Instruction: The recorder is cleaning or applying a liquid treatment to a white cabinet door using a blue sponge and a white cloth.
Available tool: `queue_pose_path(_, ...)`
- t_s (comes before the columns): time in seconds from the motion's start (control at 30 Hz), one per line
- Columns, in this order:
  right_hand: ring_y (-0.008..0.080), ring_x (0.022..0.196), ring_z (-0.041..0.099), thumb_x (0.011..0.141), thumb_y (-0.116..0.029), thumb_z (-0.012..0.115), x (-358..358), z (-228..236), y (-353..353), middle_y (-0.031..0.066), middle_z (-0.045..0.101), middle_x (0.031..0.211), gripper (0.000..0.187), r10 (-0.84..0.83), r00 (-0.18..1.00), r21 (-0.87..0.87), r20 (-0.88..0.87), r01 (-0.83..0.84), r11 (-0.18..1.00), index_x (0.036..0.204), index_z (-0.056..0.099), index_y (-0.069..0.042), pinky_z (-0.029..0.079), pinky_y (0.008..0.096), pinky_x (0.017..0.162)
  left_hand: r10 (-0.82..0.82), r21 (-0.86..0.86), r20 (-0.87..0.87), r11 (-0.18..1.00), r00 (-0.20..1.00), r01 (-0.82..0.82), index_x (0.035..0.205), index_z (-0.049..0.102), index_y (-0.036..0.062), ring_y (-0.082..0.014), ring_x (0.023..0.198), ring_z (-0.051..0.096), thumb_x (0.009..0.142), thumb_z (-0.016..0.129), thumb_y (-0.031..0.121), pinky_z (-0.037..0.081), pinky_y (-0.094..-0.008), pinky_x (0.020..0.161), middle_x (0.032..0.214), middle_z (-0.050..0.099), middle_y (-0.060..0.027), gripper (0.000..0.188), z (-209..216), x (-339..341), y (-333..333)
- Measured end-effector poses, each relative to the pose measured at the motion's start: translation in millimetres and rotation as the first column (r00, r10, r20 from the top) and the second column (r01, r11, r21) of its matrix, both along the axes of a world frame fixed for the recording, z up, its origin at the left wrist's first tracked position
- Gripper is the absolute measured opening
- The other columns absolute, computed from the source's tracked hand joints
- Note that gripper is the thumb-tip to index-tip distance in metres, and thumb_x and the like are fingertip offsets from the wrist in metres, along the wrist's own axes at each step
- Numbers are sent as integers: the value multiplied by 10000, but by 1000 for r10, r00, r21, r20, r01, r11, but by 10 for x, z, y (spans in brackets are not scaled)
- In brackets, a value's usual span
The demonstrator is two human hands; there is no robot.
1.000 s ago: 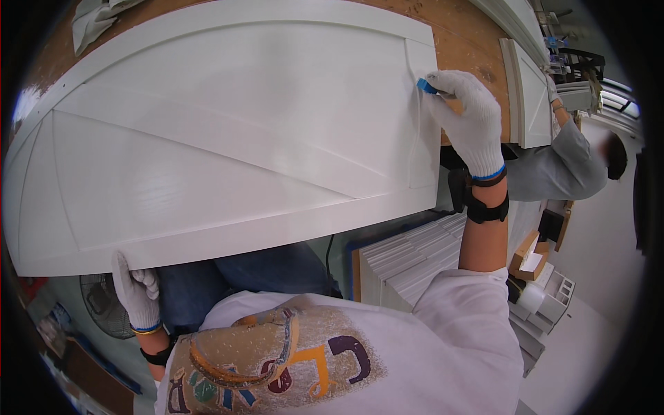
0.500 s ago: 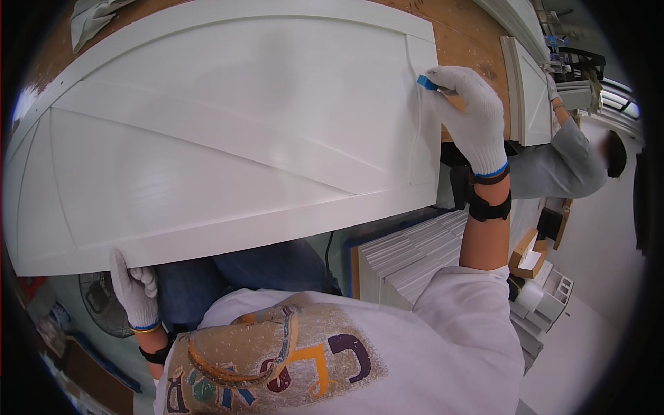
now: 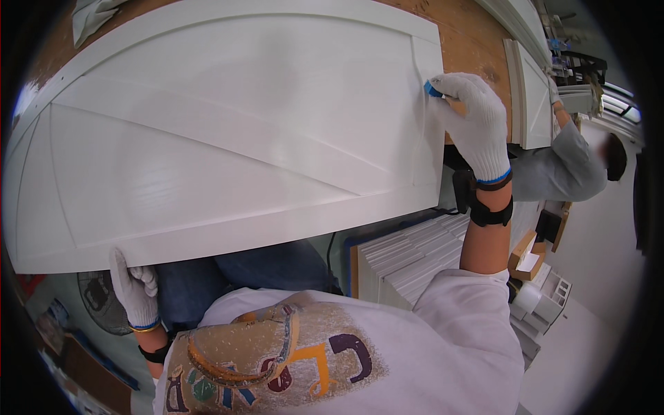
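A large white panel [image 3: 228, 104] with raised frame strips and slanting grooves lies before me. Near its right end, my right hand [image 3: 474, 117], in a white knit glove, pinches a small blue block [image 3: 433, 88] against the right frame strip. What kind of block it is, I cannot make out. My left hand [image 3: 135, 294], gloved too, is at the panel's near left edge. One digit lies up against that edge while the other fingers curl below it, so the hand seems to grip the rim.
The panel rests on a brown worktable [image 3: 477, 41]. Stacked white boards [image 3: 415, 252] stand below right. Another person in grey [image 3: 564, 162] works at a smaller white panel [image 3: 536, 97] farther right. A black fan [image 3: 100, 297] is on the lower left, and a grey cloth [image 3: 90, 21] lies far left.
My right hand has slid a little toward me along the panel's right strip, with the blue block still in its fingers. The left hand has stayed put.
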State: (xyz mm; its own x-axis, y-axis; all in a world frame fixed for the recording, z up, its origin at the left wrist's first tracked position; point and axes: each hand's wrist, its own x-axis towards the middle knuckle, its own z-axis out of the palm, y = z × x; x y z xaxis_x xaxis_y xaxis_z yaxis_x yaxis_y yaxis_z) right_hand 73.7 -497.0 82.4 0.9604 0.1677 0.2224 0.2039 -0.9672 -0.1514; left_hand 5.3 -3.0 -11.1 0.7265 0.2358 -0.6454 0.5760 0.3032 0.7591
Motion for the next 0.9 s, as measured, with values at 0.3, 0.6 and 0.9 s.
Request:
queue_pose_path(0.3,235,823,633,710,-28,680,36,-26,16,93,659,868,178,26,999,-6,40,-26,1000,886,662,-54,510,307,742,-10,3,-13,1000,1000,10,643,352,130,-91,319,263,972,373,422,181,-207,293,459,328,-4,440,-6,3,15)
queue_pose_path(0.6,241,828,631,712,-29,675,41,-16,30,92,658,877,183,18,1000,-38,19,-17,999,893,664,-55,509,314,749,-8,7,-23,1000,1000,8,636,365,132,-96,318,273,968,378,432,187,-206,298,456,346,-10,448,-6,-3,27)
queue_pose_path(0.9,158,829,638,777,-67,675,-12,-18,-31,79,667,923,200,-241,966,322,-97,260,910,973,656,-31,521,276,745,-5,20,-22,1000,1000,6,654,372,128,-94,325,284,966,389,428,194,-207,301,463,354,-12,433,-16,-6,40)
